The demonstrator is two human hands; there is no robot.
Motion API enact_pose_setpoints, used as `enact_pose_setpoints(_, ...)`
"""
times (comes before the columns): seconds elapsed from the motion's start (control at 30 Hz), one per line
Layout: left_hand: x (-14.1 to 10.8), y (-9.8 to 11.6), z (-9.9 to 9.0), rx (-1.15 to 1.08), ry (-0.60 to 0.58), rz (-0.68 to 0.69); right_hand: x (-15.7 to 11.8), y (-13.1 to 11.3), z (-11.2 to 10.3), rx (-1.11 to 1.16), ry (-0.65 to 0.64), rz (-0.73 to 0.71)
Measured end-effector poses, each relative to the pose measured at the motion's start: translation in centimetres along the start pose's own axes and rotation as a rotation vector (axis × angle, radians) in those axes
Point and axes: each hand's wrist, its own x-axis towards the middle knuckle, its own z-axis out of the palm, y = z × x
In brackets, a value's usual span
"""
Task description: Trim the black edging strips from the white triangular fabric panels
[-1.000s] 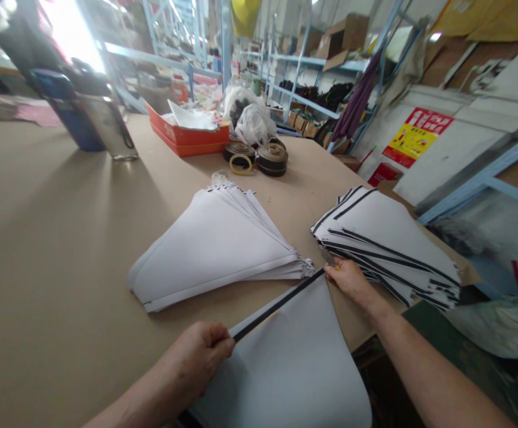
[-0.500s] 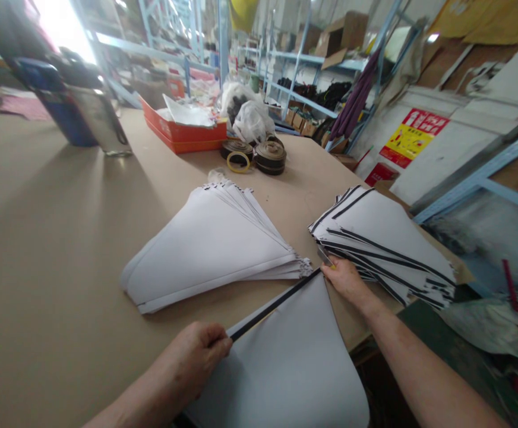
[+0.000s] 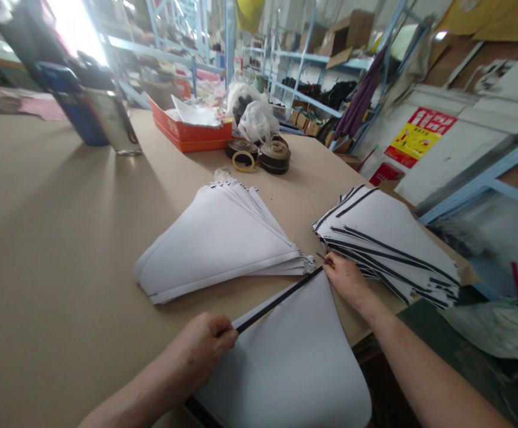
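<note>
My left hand (image 3: 209, 345) is closed in a pinch on a black strip (image 3: 281, 298) at the edge of a white sheet panel (image 3: 286, 356). The strip runs straight along the panel's upper edge, up to my right hand (image 3: 346, 279). My right fingers are closed at the panel's far corner, pinching the strip's end and a small metal-bladed cutter (image 3: 321, 257); its exact kind is hidden by my fingers. The panel's lower part hangs toward me. Just beyond lies a fanned stack of plain white panels (image 3: 218, 232). Beside my right hand is a stack of black-edged panels (image 3: 388, 226).
Rolls of dark strip (image 3: 274, 156) and a yellow tape ring (image 3: 243, 161) lie farther back on the tan table (image 3: 63, 238). Behind them are an orange box (image 3: 192, 134) and a white plastic bag (image 3: 258, 119). A blue bottle (image 3: 74, 107) and a clear container (image 3: 116, 122) stand at left.
The cutter has turned in my right fingers, so its broad blade now shows only as a thin tip. My left hand keeps its pinch on the strip. The view has shifted slightly.
</note>
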Motion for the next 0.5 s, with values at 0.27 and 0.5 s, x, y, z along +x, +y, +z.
enact_pose_setpoints(0.27, -0.2, -0.3, -0.3, -0.007, 0.016, 0.005, 0.2, -0.2, 0.0, 0.151, -0.149, -0.072)
enact_pose_setpoints(0.5, -1.0, -2.5, -1.9, 0.002, 0.025, -0.032, 0.7, 0.3, 0.3, 0.189, -0.191, -0.040)
